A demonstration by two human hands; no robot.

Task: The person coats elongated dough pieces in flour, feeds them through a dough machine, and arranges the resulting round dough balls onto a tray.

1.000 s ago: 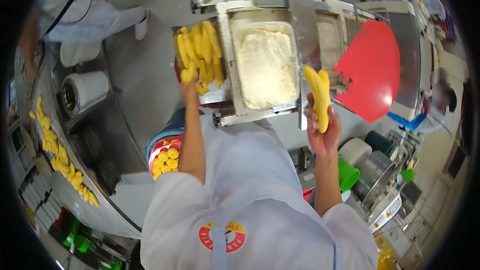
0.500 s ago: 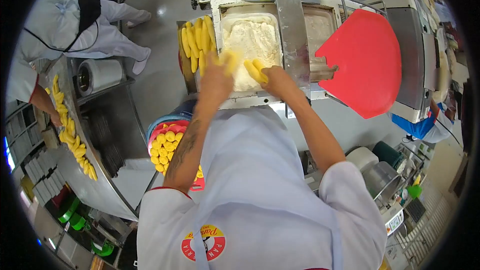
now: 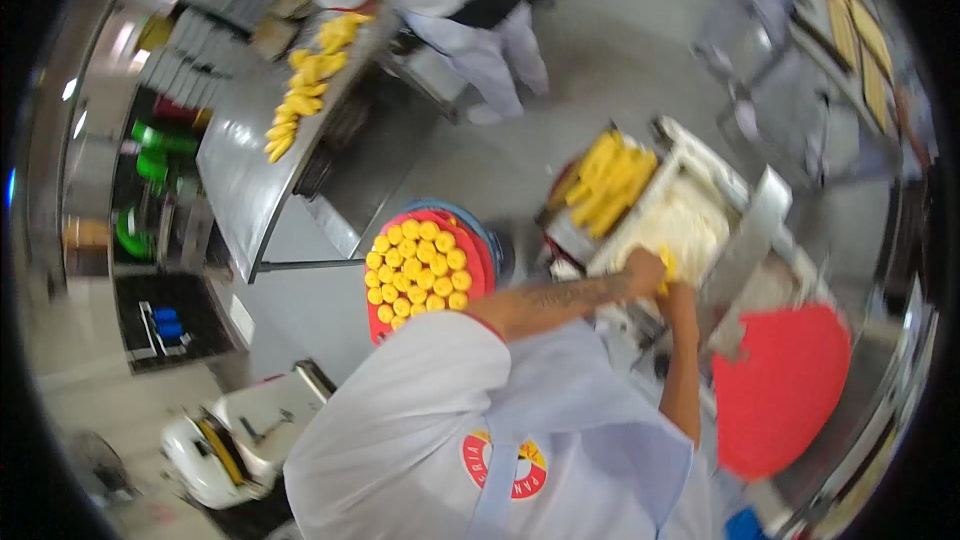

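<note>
Touching yellow dough (image 3: 668,262) with left hand (image 3: 645,273) and right hand (image 3: 677,298) by flour (image 3: 692,215); pointing long axis roughly up the view, partly hidden; cannot tell grip closure through blur

Yellow piece (image 3: 667,262), blurred, partly hidden by hands (image 3: 646,272), above pale powder (image 3: 692,220); long yellow pieces (image 3: 610,185) bunched nearby.

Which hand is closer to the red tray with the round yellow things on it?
The left one. The red tray is off to the person's left; the left hand is on the side nearer it, and the right hand is just beyond, farther from the tray.
</note>
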